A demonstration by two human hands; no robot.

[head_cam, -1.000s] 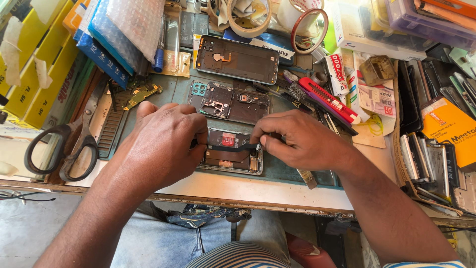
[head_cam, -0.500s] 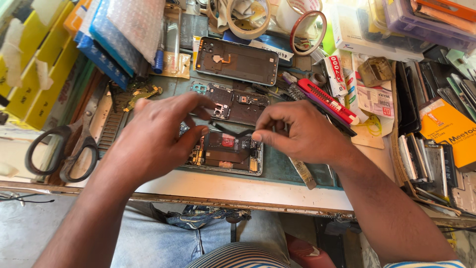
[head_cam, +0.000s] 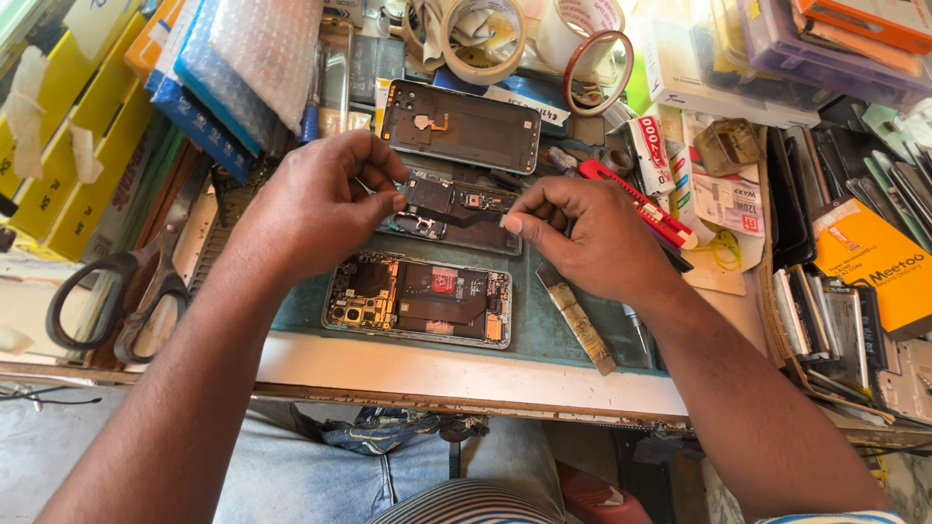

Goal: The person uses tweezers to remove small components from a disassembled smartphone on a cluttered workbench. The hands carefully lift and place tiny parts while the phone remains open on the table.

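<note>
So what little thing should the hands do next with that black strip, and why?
Probably set the thin black strip aside on the green mat. The left hand and the right hand pinch it by its two ends, lifted above the opened phone, whose insides lie bare. It seems free of the phone, so putting it down would free both hands.

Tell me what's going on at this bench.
A person's left hand and right hand pinch the two ends of a thin dark flat strip, holding it above the green work mat. An opened phone with exposed internals lies on the mat below; black-handled scissors rest to the left.
</note>
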